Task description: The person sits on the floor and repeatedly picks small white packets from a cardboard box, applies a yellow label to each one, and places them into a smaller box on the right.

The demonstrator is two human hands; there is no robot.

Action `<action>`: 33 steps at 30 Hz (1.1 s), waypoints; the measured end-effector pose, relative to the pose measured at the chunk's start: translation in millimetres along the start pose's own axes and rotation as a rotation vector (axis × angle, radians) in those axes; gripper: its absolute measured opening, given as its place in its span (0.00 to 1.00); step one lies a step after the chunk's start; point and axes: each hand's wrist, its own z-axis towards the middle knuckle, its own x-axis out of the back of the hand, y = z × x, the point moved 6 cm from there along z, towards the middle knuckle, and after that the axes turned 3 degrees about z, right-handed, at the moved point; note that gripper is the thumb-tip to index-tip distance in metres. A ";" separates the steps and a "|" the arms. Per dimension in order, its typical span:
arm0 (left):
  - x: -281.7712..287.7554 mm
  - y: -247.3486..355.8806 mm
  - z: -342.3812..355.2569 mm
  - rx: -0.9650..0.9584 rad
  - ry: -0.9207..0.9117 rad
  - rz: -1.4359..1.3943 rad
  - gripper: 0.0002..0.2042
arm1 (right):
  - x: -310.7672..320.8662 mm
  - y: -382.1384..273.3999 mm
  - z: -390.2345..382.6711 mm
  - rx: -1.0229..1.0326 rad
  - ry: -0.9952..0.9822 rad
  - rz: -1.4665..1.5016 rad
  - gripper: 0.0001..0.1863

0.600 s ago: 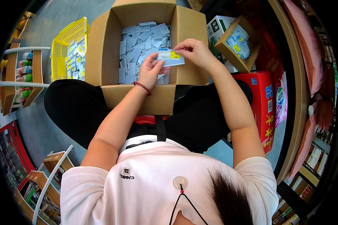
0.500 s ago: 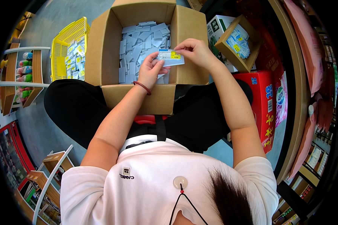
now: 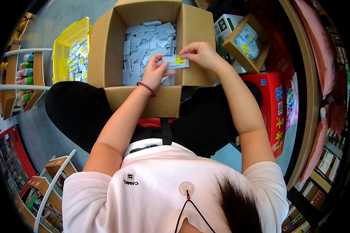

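Note:
Between thumb and fingers, my left hand (image 3: 154,73) grips a price tag (image 3: 175,61), a flat white holder with a blue-edged, yellow-patched label. At the tag's upper right edge my right hand (image 3: 201,55) is closed in a pinch. Whether it pinches the label or the holder is too small to tell. Both hands are over an open cardboard box (image 3: 143,101) on the near side of its opening. Inside lies a loose heap of pale plastic tag holders (image 3: 142,46), partly hidden by my left hand.
A yellow basket (image 3: 72,33) of labelled tags stands left of the box. To the right, a small cardboard tray (image 3: 237,37) of labels rests on a white carton (image 3: 221,29), near a red carton (image 3: 260,106). Shelves (image 3: 41,73) flank the left; my crossed legs (image 3: 77,112) border the box.
The price tag has shifted slightly left and down and looks more tilted. My right hand has dropped slightly with it, still at its upper edge. The surroundings look the same.

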 end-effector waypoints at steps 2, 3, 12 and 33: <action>-0.3 1.4 -0.1 0.011 -0.005 -0.011 0.12 | -1.0 -1.6 -1.2 0.004 -0.011 -0.019 0.06; -0.1 1.5 0.0 0.026 -0.010 -0.026 0.11 | -1.2 -1.9 -1.5 0.016 -0.011 -0.010 0.06; 6.9 -1.7 2.8 0.102 0.065 -0.075 0.09 | -4.3 0.6 0.6 0.103 -0.020 -0.002 0.06; 5.7 0.7 1.7 0.048 0.083 -0.031 0.10 | -5.9 14.1 4.5 -0.042 -0.020 0.109 0.10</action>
